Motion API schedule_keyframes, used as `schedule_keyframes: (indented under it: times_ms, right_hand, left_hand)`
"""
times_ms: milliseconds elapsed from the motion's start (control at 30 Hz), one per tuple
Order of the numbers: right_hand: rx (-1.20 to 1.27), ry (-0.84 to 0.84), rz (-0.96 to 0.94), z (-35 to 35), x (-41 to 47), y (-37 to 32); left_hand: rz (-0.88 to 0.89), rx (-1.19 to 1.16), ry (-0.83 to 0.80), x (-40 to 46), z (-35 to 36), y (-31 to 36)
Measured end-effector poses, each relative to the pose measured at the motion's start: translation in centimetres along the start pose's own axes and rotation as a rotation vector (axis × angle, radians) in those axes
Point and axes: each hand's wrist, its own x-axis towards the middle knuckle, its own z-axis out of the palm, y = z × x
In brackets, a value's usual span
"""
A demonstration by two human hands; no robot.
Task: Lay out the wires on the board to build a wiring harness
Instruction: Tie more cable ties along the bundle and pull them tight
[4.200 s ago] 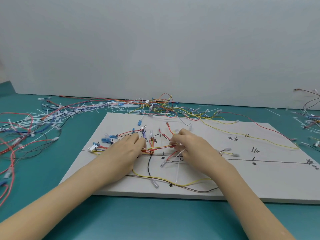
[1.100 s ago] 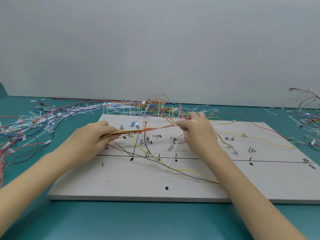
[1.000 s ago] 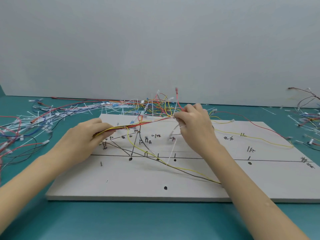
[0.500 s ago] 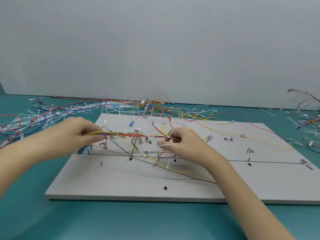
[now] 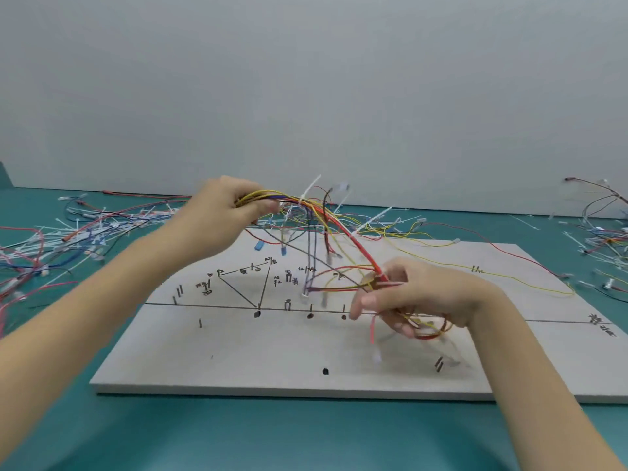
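Observation:
A grey board (image 5: 238, 355) with drawn black lines, marks and pegs lies on the teal table. A bundle of red, yellow, purple and black wires (image 5: 343, 232) arches in the air above it, with white cable ties sticking out. My left hand (image 5: 224, 212) is raised over the board's far edge and grips one end of the bundle. My right hand (image 5: 414, 297) hovers low over the board's middle right, closed on the other end, where wires coil under the palm. Loose ends with small connectors dangle from the arch.
Heaps of loose wires and white cable ties (image 5: 68, 232) cover the table at the left and along the board's far edge. More wires (image 5: 605, 232) lie at the far right. A yellow wire (image 5: 530, 283) and a red one trail across the board's right part. A grey wall stands behind.
The wire bundle has been lifted off the board. My left hand rose up and toward the far edge; my right hand moved right and down, bending the bundle into an arch.

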Motion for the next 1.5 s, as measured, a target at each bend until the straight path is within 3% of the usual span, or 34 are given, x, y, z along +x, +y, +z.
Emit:
schedule_keyframes:
  times_ms: [67, 133, 233, 300, 400, 500, 567, 633, 700, 800, 900, 967, 1000, 1100, 1200, 1333, 1500]
  right_hand:
    - [-0.137, 0.055, 0.116, -1.2, -0.8, 0.6]
    - [-0.214, 0.245, 0.189, -2.4, -1.2, 1.3]
    - [-0.245, 0.604, 0.108, -3.6, -1.2, 1.7]
    - [-0.19, 0.73, 0.012, -3.8, -1.0, 1.6]
    - [-0.024, 0.742, -0.138, -2.6, 0.0, 0.7]
    - [0.112, 0.676, -0.304, -0.4, 1.8, -0.2]
    - [0.126, 0.69, -0.398, 1.1, 3.3, -0.4]
    - [0.093, 0.748, -0.466, 2.1, 4.5, -0.6]
    - [-0.005, 0.833, -0.547, 2.6, 5.0, -0.7]
    - [-0.364, 1.001, -0.677, 3.1, 5.1, -0.7]
    - [-0.647, 1.073, -0.664, 3.3, 5.0, -0.4]
    - [-0.748, 1.06, -0.627, 3.3, 5.0, -0.2]
    - [-0.796, 1.061, -0.6, 3.2, 5.0, 0.0]
    - [-0.961, 1.068, -0.461, 3.0, 5.2, 0.6]
    - [-0.841, 0.998, -0.287, 2.6, 5.3, 1.2]
    - [-0.566, 1.01, -0.162, 2.1, 5.3, 1.5]
    - [-0.603, 1.049, -0.217, 2.5, 5.4, 1.1]
  left_hand:
    - [0.027, -0.001, -0.012, -0.5, 0.7, 0.2]
    - [0.046, -0.021, -0.016, -1.0, 1.6, 0.1]
    - [0.085, -0.042, -0.027, -1.5, 2.7, 0.1]
    - [0.105, -0.043, -0.034, -1.4, 3.1, -0.1]
    - [0.079, -0.014, 0.087, -0.8, 3.3, -0.8]
    - [-0.094, -0.004, 0.405, 0.3, 3.4, -1.1]
    - [-0.204, -0.131, 0.559, 1.0, 3.0, -1.0]
    - [-0.301, -0.32, 0.607, 1.7, 1.9, -0.9]
    - [-0.366, -0.4, 0.545, 2.0, 1.2, -1.0]
    - [-0.435, -0.526, 0.323, 1.8, 1.3, -0.5]
    - [-0.472, -1.074, 0.088, 1.4, 1.4, 0.4]
    - [-0.431, -1.414, 0.018, 1.3, 1.5, 0.5]
    - [-0.401, -1.454, 0.023, 1.3, 1.8, 0.6]
    - [-0.309, -1.217, 0.152, 1.2, 3.6, 1.3]
    - [-0.271, -1.177, 0.222, 1.0, 4.9, 1.7]
    - [-0.302, -1.352, 0.232, 1.3, 4.5, 1.9]
    - [-0.402, -1.613, 0.11, 1.7, 4.4, 2.3]
